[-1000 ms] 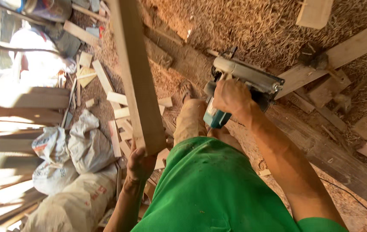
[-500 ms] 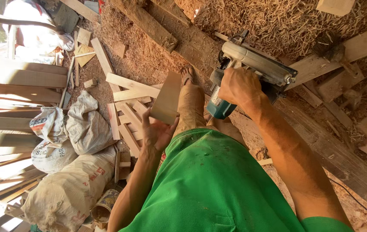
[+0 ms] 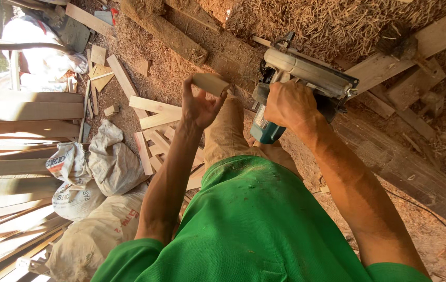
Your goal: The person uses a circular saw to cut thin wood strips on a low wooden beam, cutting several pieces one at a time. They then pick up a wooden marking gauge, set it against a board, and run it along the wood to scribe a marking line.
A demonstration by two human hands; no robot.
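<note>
A short wood block [image 3: 211,83], pinched at the left hand's [image 3: 198,107] fingertips just beside the circular saw [image 3: 298,83] clenched in the right hand [image 3: 288,104], could slip or draw fingers toward the blade above the offcut-strewn floor [image 3: 155,62].

- Ground [image 3: 306,31]: bare earth thickly covered with sawdust and wood shavings
- Offcuts [image 3: 152,112]: short pale boards scattered loosely near the centre
- Heavy beams [image 3: 406,167]: dark timbers lying across the shavings
- Sacks [image 3: 102,167]: white woven bags, slumped together
- Planks [image 3: 14,112]: long boards at the left edge, brightly sunlit
</note>
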